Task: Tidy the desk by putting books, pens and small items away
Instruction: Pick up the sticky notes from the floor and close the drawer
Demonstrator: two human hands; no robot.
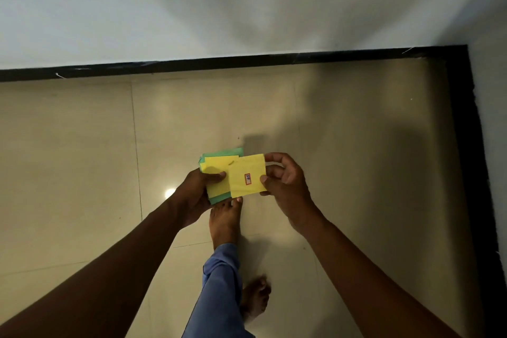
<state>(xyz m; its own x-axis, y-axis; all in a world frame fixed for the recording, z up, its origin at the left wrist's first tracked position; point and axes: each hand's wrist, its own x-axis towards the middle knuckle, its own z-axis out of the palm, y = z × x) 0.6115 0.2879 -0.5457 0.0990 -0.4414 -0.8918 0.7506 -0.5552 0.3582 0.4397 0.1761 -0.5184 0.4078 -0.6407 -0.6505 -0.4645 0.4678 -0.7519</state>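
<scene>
The left hand point(196, 195) cradles a stack of paper squares point(216, 173) from below, thumb pressed on top, likely to keep the loose sheets together. The stack shows green edges under yellow sheets. Just right of that thumb, a yellow sheet point(248, 175) with a small red-bordered sticker overlaps the stack, pinched by the right hand point(285, 181) fingers point(264, 179), probably for squaring up. No desk in view, only tiled floor point(82, 159).

From my feed this looks like a room in a home. I see a glossy beige tiled floor point(82, 145) with thin grout lines, a black skirting strip point(219, 62) along the foot of a plain white wall point(192, 3), and a room corner at right. My wearer stands barefoot point(225, 217) in loose blue trousers point(219, 282).
</scene>
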